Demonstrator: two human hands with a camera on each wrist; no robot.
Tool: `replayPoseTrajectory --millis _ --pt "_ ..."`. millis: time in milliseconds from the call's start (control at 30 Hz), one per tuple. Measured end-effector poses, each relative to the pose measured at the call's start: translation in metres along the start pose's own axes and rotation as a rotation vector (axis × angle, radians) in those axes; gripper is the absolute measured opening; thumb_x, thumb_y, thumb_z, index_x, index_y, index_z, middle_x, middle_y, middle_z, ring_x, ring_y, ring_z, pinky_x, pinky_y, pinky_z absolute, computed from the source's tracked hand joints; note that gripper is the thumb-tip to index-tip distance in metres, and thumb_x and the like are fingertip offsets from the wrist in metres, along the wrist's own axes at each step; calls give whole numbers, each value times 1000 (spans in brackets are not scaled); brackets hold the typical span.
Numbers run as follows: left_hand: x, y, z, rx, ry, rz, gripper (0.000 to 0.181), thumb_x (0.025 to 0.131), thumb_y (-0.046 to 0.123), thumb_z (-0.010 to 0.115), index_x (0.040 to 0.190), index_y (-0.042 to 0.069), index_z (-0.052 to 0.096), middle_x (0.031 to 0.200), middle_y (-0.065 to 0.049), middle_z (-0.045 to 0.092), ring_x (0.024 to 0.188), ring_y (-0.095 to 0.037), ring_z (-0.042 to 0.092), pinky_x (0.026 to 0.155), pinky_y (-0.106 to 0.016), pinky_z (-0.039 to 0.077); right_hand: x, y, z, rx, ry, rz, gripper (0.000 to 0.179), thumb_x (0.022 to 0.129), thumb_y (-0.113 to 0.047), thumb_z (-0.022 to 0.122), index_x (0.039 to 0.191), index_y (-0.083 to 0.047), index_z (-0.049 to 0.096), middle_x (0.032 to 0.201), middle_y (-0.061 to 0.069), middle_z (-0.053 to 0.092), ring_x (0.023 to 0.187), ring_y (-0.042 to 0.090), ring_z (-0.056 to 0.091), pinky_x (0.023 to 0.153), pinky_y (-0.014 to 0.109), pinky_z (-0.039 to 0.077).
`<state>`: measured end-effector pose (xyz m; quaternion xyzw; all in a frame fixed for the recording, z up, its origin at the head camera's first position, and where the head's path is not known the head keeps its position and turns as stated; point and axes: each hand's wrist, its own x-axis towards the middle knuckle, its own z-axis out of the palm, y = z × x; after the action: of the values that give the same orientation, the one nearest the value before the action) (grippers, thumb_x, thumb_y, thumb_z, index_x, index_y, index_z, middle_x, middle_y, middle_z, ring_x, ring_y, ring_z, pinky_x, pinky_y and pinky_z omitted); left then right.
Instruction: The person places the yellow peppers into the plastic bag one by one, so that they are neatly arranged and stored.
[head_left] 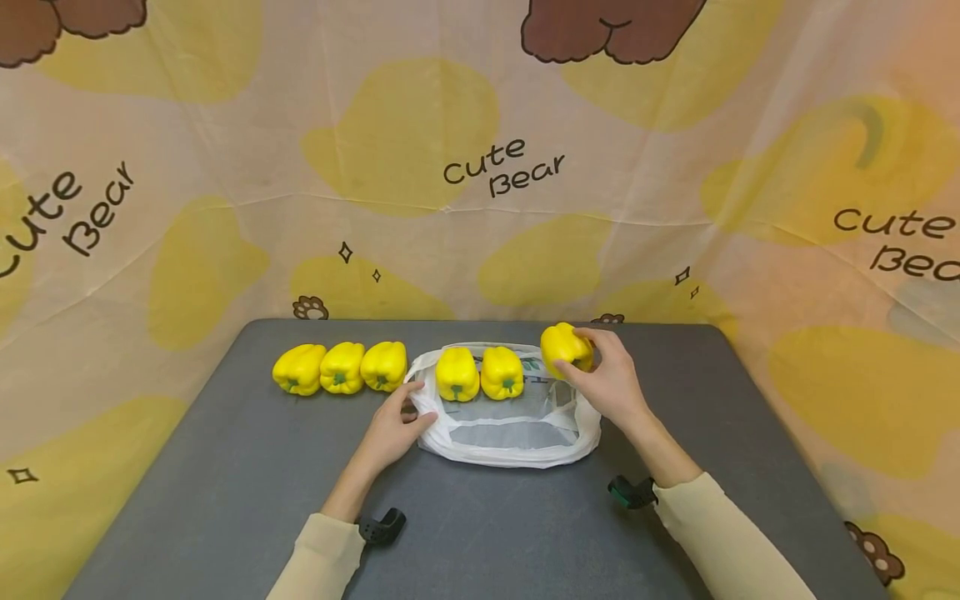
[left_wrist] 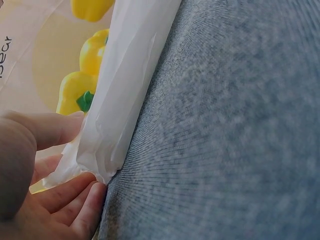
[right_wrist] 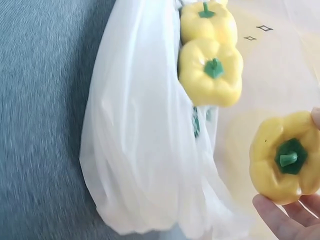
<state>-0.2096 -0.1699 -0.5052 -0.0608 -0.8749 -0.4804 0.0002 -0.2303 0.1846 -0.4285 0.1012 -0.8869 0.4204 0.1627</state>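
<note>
With my right grip (head_left: 611, 381) I am holding a yellow bell pepper (head_left: 564, 348), my thumb and fingers spreading to about its width and closing on its sides. I am keeping it up by the far right corner of a white plastic bag (head_left: 510, 457), and in the right wrist view it is showing clear of the plastic, its green stem facing the camera. My left grip (head_left: 390, 431) is pinching the left edge of the bag, thumb on one side and fingers curling on the other, with only the thin plastic between them. The bag is lying on the grey bench (head_left: 510, 533) with its mouth gaping wide, and some green print is showing at its far inner side. Two more yellow peppers, a left one (head_left: 457, 375) and a right one (head_left: 502, 373), are sitting side by side within the opening, toward the far left. Outside, just left of the bag, a row of three yellow peppers (head_left: 342, 368) is resting on the bench, each one nearly touching the next. Behind the bench a patterned cloth (head_left: 405, 125) is hanging, bearing the words "Cute Bear".
</note>
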Motion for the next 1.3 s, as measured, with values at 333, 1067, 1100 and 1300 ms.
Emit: replayPoseTrajectory --millis 333,1067,1100,1300 --pt "-1 0 -1 -1 6 0 59 95 21 74 147 8 49 138 -23 56 119 -36 60 99 -51 52 0 0 25 50 -3 96 61 89 -28 80 138 -3 56 133 18 53 118 35 53 95 51 51" --pt "0 0 0 9 2 -14 60 94 21 74 147 9 50 137 -22 56 117 -37 62 98 -51 52 -6 15 58 82 -59 236 65 93 -34 75 142 -1 50 138 22 49 124 37 49 105 52 45" --pt "0 0 0 8 1 -18 60 94 21 74 147 10 50 137 -22 56 117 -37 62 98 -51 52 -6 16 59 80 -61 237 65 93 -34 75 143 -1 50 138 22 49 124 37 50 105 52 45" --pt "0 0 0 8 0 -17 60 94 22 74 147 10 50 138 -23 56 117 -37 62 98 -51 52 -5 15 60 43 -81 246 65 94 -36 73 143 -2 49 137 21 49 123 36 49 105 53 45"
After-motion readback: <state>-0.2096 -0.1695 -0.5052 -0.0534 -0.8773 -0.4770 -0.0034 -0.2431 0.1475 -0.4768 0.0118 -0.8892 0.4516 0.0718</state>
